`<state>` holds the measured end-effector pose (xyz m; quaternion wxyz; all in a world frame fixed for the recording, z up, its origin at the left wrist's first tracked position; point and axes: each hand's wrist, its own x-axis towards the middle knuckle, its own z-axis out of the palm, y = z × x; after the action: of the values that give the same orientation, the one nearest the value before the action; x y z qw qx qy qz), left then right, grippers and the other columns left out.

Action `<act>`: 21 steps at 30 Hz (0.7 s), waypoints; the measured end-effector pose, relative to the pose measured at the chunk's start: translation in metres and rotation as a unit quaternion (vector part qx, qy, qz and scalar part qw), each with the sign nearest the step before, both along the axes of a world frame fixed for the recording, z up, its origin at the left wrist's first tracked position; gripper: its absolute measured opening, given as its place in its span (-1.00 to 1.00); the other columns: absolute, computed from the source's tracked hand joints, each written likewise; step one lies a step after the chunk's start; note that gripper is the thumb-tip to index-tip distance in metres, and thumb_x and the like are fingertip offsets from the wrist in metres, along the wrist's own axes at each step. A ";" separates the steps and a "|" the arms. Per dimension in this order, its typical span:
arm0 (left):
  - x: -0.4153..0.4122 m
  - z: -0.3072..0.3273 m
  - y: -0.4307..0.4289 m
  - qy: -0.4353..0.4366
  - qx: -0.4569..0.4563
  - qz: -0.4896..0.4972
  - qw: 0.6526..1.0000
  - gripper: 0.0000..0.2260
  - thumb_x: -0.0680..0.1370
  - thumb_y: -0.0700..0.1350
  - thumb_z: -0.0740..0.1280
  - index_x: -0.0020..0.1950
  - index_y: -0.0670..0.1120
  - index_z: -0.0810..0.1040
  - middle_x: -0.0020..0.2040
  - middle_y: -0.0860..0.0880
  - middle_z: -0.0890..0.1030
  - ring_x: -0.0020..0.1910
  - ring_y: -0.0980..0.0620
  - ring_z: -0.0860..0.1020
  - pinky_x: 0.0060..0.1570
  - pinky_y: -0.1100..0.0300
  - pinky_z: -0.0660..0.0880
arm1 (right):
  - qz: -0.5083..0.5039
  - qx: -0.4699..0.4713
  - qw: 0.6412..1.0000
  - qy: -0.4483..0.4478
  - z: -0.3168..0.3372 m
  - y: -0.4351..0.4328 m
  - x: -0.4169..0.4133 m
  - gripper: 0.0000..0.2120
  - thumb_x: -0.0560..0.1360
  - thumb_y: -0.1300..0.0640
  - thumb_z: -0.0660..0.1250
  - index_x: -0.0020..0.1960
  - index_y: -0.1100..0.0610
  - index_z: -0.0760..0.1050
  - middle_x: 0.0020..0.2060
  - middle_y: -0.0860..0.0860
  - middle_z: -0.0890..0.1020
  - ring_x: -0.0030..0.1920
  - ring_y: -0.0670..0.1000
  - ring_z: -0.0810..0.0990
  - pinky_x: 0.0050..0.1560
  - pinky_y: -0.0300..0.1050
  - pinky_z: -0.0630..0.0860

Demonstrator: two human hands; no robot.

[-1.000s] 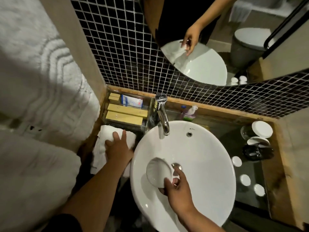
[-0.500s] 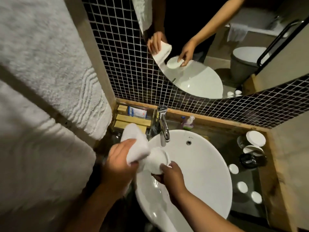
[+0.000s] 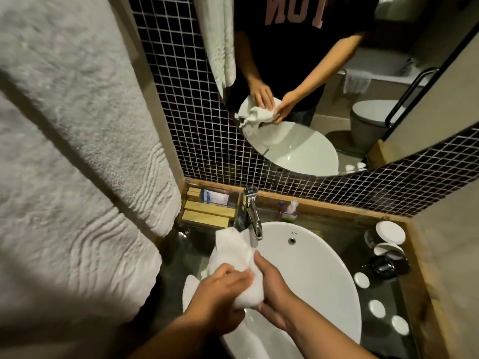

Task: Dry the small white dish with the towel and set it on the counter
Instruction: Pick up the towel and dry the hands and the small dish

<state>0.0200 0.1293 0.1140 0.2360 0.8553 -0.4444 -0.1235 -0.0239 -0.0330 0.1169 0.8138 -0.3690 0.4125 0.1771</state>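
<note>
A white towel (image 3: 233, 257) is bunched over the left rim of the round white basin (image 3: 316, 275). My left hand (image 3: 220, 291) presses the towel from the left. My right hand (image 3: 272, 288) cups it from the right, fingers curled around the bundle. The small white dish is wrapped inside the towel and hidden from direct view; the mirror (image 3: 311, 104) shows both hands closed around the cloth. The dark glossy counter (image 3: 388, 294) lies to the right of the basin.
A chrome tap (image 3: 252, 216) stands just behind the towel. Boxes sit in a clear tray (image 3: 207, 211) at back left. White lids (image 3: 361, 279), round jars (image 3: 388, 231) and a dark cup occupy the right counter. Large white towels (image 3: 64, 151) hang at left.
Both hands lifted from the basin with the dish and took the towel from the counter. The towel now wraps the dish completely, and the hands have closed together around it.
</note>
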 end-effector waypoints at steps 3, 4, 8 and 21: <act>-0.008 0.001 -0.011 -0.037 0.072 -0.053 0.995 -0.33 0.17 0.04 0.53 0.29 0.02 0.56 0.16 0.11 0.65 0.02 0.01 0.60 -0.31 0.14 0.60 | 0.023 -0.045 0.998 0.025 -0.009 -0.005 -0.008 -0.54 0.60 -0.24 0.20 0.30 0.05 0.52 0.11 0.19 0.71 0.15 0.26 0.66 0.15 0.31 0.60; -0.011 0.000 -0.016 -0.058 0.086 -0.061 0.993 -0.33 0.14 0.03 0.57 0.25 -0.01 0.60 0.13 0.09 0.66 -0.02 0.00 0.61 -0.35 0.16 0.60 | 0.027 -0.068 0.997 0.032 -0.009 -0.006 -0.010 -0.57 0.60 -0.24 0.19 0.29 0.02 0.52 0.12 0.17 0.70 0.14 0.25 0.66 0.15 0.29 0.61; -0.020 -0.005 -0.039 -0.093 0.146 -0.044 0.984 -0.42 0.10 0.01 0.58 0.11 -0.03 0.66 -0.03 0.04 0.65 -0.13 -0.02 0.54 -0.47 0.18 0.54 | 0.080 -0.150 0.985 0.007 -0.009 -0.016 -0.017 -0.58 0.61 -0.28 0.12 0.30 -0.07 0.49 0.13 0.05 0.70 0.11 0.14 0.69 0.14 0.18 0.64; 0.006 0.005 -0.042 0.015 0.152 0.049 0.987 -0.44 0.52 -0.03 0.28 0.53 0.07 0.28 0.47 0.07 0.34 0.38 -0.04 0.26 0.26 0.10 0.42 | 0.060 -0.255 0.965 0.012 -0.015 -0.023 -0.021 -0.53 0.62 -0.25 0.13 0.21 0.13 0.49 0.06 0.19 0.69 -0.04 0.17 0.74 -0.02 0.18 0.70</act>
<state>0.0261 0.0873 0.1190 0.1155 0.9002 -0.3743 -0.1905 -0.0444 -0.0560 0.1018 0.6759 -0.5859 0.4310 0.1188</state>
